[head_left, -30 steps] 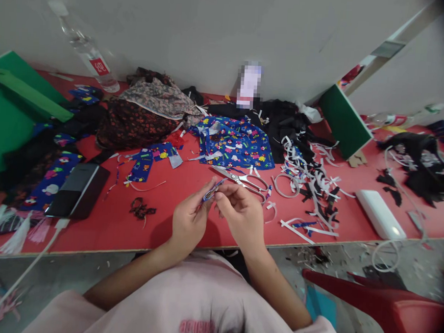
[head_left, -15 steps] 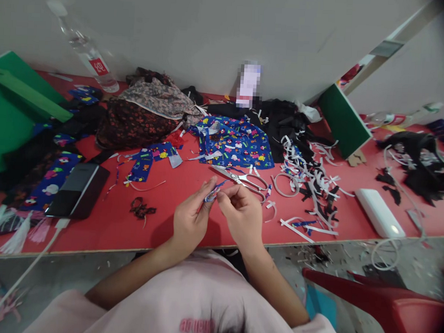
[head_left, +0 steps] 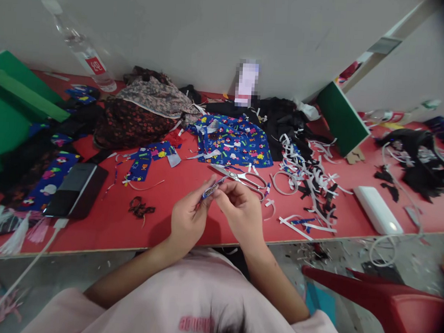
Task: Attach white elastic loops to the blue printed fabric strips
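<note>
A small piece of blue patterned fabric (head_left: 210,189) is pinched between my two hands, above the front of the red table. My left hand (head_left: 190,213) grips its near side between thumb and fingers. My right hand (head_left: 241,211) pinches the other end, with the fingertips curled around it; part of the piece is hidden there. Just behind my right hand lies a pair of scissors (head_left: 239,177), blades pointing left. Beyond them is a larger blue printed cloth (head_left: 237,142) with colourful cartoon figures.
White and black fabric strips (head_left: 316,190) lie heaped on the right, near a white power bank (head_left: 378,210). On the left are a black power bank (head_left: 75,192) with a cable and a dark floral cloth (head_left: 136,118). A water bottle (head_left: 90,57) stands behind. Green dividers (head_left: 344,118) flank the table.
The fabric piece has been turned in my fingers, so more of its patterned face shows. Both hands stay in nearly the same place; the view has shifted slightly.
</note>
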Demonstrator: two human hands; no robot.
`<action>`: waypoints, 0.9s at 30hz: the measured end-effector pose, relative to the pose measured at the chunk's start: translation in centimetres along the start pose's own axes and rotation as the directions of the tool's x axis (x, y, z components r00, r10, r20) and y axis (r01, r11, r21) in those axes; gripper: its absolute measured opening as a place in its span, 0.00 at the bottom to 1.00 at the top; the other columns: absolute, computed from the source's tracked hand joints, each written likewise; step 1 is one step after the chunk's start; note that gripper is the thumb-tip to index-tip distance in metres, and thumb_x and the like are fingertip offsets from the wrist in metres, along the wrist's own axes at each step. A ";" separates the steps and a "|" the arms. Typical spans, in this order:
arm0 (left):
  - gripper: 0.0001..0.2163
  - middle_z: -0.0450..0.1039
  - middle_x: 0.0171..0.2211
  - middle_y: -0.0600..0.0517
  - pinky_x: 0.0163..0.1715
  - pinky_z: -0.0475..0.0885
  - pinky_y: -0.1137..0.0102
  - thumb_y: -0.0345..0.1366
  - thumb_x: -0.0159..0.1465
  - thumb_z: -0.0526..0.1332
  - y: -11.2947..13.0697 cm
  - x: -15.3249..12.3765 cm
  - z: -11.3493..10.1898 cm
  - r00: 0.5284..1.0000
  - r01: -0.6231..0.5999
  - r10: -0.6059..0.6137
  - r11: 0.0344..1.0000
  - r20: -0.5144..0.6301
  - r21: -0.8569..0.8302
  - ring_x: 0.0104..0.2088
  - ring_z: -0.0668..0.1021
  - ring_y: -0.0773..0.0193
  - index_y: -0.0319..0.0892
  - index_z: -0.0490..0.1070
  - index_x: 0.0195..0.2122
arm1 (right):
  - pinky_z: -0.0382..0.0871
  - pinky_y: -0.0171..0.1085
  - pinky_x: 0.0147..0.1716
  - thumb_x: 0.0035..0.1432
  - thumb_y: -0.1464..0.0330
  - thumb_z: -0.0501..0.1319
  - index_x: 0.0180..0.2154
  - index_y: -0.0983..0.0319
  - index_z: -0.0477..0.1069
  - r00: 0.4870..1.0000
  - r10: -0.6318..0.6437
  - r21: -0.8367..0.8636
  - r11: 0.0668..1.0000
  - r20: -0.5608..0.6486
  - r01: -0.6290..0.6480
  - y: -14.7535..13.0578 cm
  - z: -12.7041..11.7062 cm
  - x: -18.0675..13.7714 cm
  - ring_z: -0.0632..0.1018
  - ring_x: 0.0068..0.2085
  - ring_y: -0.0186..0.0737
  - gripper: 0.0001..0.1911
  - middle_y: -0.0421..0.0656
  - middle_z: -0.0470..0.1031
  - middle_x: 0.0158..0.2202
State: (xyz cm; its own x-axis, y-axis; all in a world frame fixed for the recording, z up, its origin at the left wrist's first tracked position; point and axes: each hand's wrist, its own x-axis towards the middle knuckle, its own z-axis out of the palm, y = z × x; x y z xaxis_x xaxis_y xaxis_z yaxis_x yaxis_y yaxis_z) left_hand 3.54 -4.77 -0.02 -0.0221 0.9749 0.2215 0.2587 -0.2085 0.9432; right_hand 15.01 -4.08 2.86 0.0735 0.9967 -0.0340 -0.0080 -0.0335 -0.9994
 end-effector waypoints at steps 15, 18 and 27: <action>0.10 0.78 0.38 0.50 0.42 0.72 0.68 0.37 0.59 0.61 0.2 1.2 0.0 0.955 0.281 -0.282 0.769 0.089 -0.575 0.39 0.79 0.62 0.41 0.74 0.40 | 0.56 0.29 0.22 0.50 0.66 0.60 0.25 0.62 0.66 1.000 0.015 -0.127 0.992 -0.007 -0.016 2.1 -2.5 0.4 0.62 0.22 0.27 0.07 0.35 0.63 0.21; 0.08 0.78 0.35 0.51 0.38 0.74 0.69 0.35 0.56 0.64 -0.1 2.8 -1.0 0.901 0.371 -0.411 0.574 0.135 -0.730 0.36 0.79 0.63 0.40 0.73 0.38 | 0.55 0.29 0.21 0.49 0.65 0.60 0.26 0.62 0.66 0.995 0.079 -0.205 0.975 -0.060 -0.090 3.3 -6.1 0.0 0.61 0.22 0.28 0.08 0.34 0.62 0.21; 0.07 0.77 0.29 0.50 0.29 0.73 0.71 0.30 0.57 0.62 -1.7 6.7 -4.9 0.774 0.621 -0.542 0.551 0.327 -0.558 0.26 0.78 0.66 0.39 0.72 0.37 | 0.52 0.37 0.21 0.52 0.55 0.54 0.22 0.63 0.72 0.848 -0.027 -0.845 0.112 -0.529 -0.524 1.6 -23.0 -3.0 0.64 0.20 0.39 0.19 0.45 0.66 0.17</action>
State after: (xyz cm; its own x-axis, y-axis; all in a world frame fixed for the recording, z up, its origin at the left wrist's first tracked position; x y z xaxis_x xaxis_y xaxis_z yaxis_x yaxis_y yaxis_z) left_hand -1.75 1.74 1.01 0.1584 0.8933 -0.4206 -0.4099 0.4470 0.7951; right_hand 37.72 -8.86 1.29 0.5904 0.8071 -0.0048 0.8029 -0.5879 -0.0984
